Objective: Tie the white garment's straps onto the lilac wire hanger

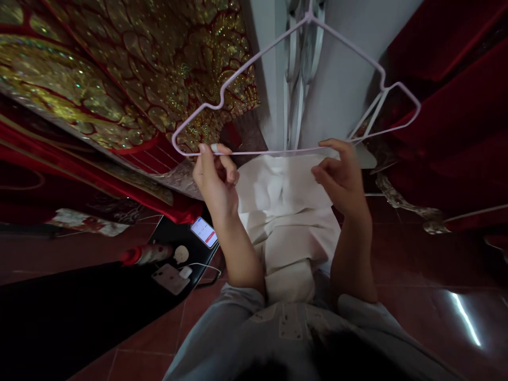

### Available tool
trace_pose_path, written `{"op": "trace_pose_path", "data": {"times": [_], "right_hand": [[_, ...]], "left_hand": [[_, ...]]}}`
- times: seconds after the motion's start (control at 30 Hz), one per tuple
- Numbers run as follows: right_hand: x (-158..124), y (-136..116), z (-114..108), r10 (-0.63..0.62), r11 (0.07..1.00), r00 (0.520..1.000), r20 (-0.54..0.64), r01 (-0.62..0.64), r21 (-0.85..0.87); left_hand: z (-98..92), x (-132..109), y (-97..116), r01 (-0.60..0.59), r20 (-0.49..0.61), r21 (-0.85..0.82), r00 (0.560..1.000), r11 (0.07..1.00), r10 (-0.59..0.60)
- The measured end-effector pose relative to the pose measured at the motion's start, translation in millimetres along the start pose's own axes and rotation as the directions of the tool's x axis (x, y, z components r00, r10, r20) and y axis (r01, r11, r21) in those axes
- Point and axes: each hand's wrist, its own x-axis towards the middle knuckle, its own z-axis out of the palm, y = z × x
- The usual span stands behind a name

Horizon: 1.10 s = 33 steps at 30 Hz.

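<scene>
Pinching thin, pale-purple clothes hanger w/ L hand, fingers closed; R hand loose, thumb apart, 1 fingertip on btm bar.

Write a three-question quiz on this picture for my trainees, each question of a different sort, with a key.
1. True or false: the hanger is black.
2. Where does the lit phone lie? A) on the tiled floor B) on the black surface C) on the white fabric
3. Which hand pinches the hanger's lower bar near a corner?

Key: 1. False; it is pale pinkish-lilac. 2. B. 3. The left hand.
</scene>
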Motion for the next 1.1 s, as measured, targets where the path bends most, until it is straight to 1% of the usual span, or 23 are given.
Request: {"op": "trace_pose_path", "data": {"times": [0.03, 0.1, 0.13, 0.17, 0.2, 0.27, 0.3, 0.33, 0.37, 0.43, 0.53, 0.6, 0.67, 0.7, 0.73, 0.8, 0.83, 0.87, 0.93, 0.97, 1.0, 1.03, 1.1], "right_hand": [[4, 3, -5, -0.072, 0.997, 0.993, -0.097, 0.074, 0.019], [13, 6, -19, -0.155, 0.982, 0.940, -0.305, 0.180, 0.053], [19, 6, -28, -0.147, 0.980, 0.914, -0.377, 0.185, 0.066], [24, 5, -36, -0.106, 0.986, 0.908, -0.405, 0.149, 0.076], [29, 1, -43, -0.039, 0.994, 0.923, -0.383, 0.074, 0.077], [39, -10, -50, 0.115, 0.993, 0.963, -0.245, -0.104, 0.058], [44, -17, -52, 0.170, 0.985, 0.970, -0.174, -0.163, 0.053], [50, -24, -51, 0.198, 0.980, 0.973, -0.121, -0.192, 0.060], [57, -29, -51, 0.196, 0.979, 0.975, -0.102, -0.188, 0.083], [71, -31, -54, 0.154, 0.980, 0.980, -0.124, -0.136, 0.143], [85, -14, -75, 0.045, 0.977, 0.970, -0.238, 0.007, 0.211], [83, 2, -92, -0.061, 0.961, 0.920, -0.387, 0.158, 0.226], [72, 13, -102, -0.128, 0.950, 0.850, -0.511, 0.253, 0.184], [64, 15, -101, -0.147, 0.951, 0.819, -0.554, 0.271, 0.149], [57, 13, -96, -0.150, 0.959, 0.806, -0.573, 0.260, 0.114], [43, 5, -77, -0.149, 0.972, 0.797, -0.585, 0.226, 0.060], [38, -1, -64, -0.114, 0.983, 0.832, -0.542, 0.174, 0.059], [34, -7, -51, -0.107, 0.984, 0.848, -0.519, 0.164, 0.066], [31, -15, -28, -0.030, 0.996, 0.927, -0.373, 0.060, 0.070], [31, -17, -20, 0.008, 0.999, 0.954, -0.301, 0.008, 0.051], [31, -17, -14, 0.049, 0.999, 0.971, -0.235, -0.045, 0.019], [32, -15, -10, 0.074, 0.997, 0.977, -0.200, -0.078, -0.011], [34, -10, -9, 0.052, 0.998, 0.972, -0.231, -0.061, -0.030]], "left_hand": [[2.7, -2, -1, -0.011, -0.002, -0.015, 1.000, 1.000, 0.011], [4.8, -3, -3, -0.001, 0.000, -0.020, 1.000, 1.000, 0.001], [4.4, -3, -4, 0.009, 0.007, -0.015, 1.000, 1.000, -0.009], [3.1, -2, -5, 0.010, 0.012, -0.009, 1.000, 1.000, -0.010], [1.3, -1, -6, 0.008, 0.017, -0.003, 1.000, 1.000, -0.008], [-2.9, 1, -11, 0.006, 0.022, 0.012, 1.000, 1.000, -0.006], [-5.0, 2, -13, 0.011, 0.023, 0.022, 1.000, 1.000, -0.011], [-7.0, 4, -15, 0.019, 0.024, 0.035, 1.000, 0.999, -0.020], [-8.7, 6, -16, 0.027, 0.025, 0.049, 0.999, 0.998, -0.028], [-11.0, 10, -17, 0.028, 0.026, 0.077, 0.999, 0.997, -0.030], [-10.8, 13, -13, -0.015, 0.024, 0.092, 1.000, 0.996, 0.013], [-9.2, 14, -10, -0.053, 0.024, 0.075, 0.998, 0.996, 0.051], [-7.8, 14, -8, -0.063, 0.031, 0.055, 0.998, 0.996, 0.062], [-7.5, 14, -8, -0.057, 0.035, 0.049, 0.998, 0.997, 0.055], [-7.5, 14, -9, -0.042, 0.038, 0.045, 0.998, 0.998, 0.041], [-8.2, 14, -12, -0.006, 0.036, 0.045, 0.999, 0.999, 0.005], [-8.6, 14, -13, 0.011, 0.033, 0.049, 0.999, 0.999, -0.013], [-8.8, 14, -14, 0.028, 0.031, 0.057, 0.999, 0.998, -0.030], [-9.0, 12, -15, 0.050, 0.027, 0.081, 0.998, 0.996, -0.052], [-9.2, 10, -15, 0.046, 0.026, 0.090, 0.998, 0.995, -0.049], [-9.8, 9, -15, 0.032, 0.025, 0.095, 0.999, 0.995, -0.035], [-11.3, 8, -14, 0.013, 0.027, 0.094, 1.000, 0.995, -0.016], [-17.6, 7, -13, -0.026, 0.041, 0.071, 0.999, 0.997, 0.023]]}}
